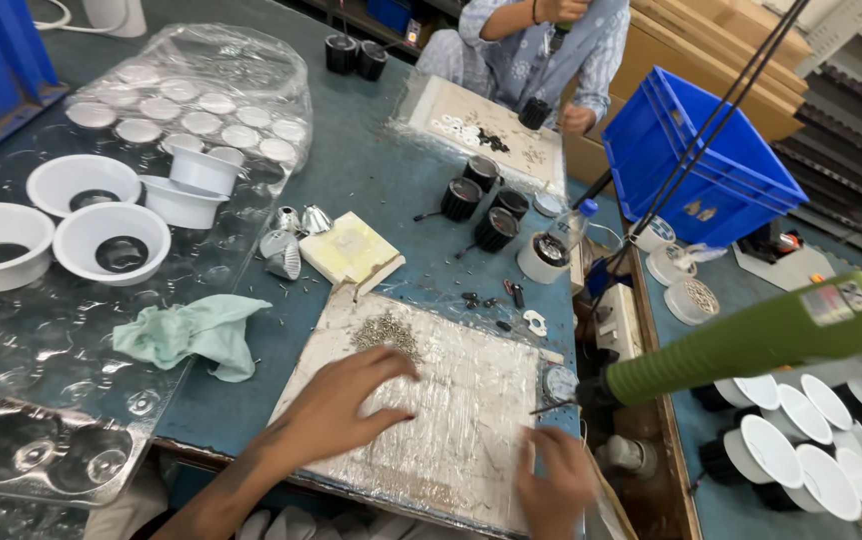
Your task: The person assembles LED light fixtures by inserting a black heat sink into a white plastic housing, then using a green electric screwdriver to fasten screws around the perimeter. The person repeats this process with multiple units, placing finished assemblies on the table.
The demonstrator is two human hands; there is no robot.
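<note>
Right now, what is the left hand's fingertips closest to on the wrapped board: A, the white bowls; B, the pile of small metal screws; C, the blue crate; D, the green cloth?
B: the left hand lies flat on the plastic-wrapped board, its fingertips reaching up toward the pile of small screws, while the green cloth lies off the board to the side.

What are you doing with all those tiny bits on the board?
A person has both bare hands on a plastic-wrapped board at a workbench. The left hand rests flat, fingers reaching toward a little pile of small metal screws. The right hand is at the board's near right edge, blurred, so what it holds is unclear. A green power screwdriver hangs beside it. White cups and a green cloth lie to the left. Another person works across the table.
</note>
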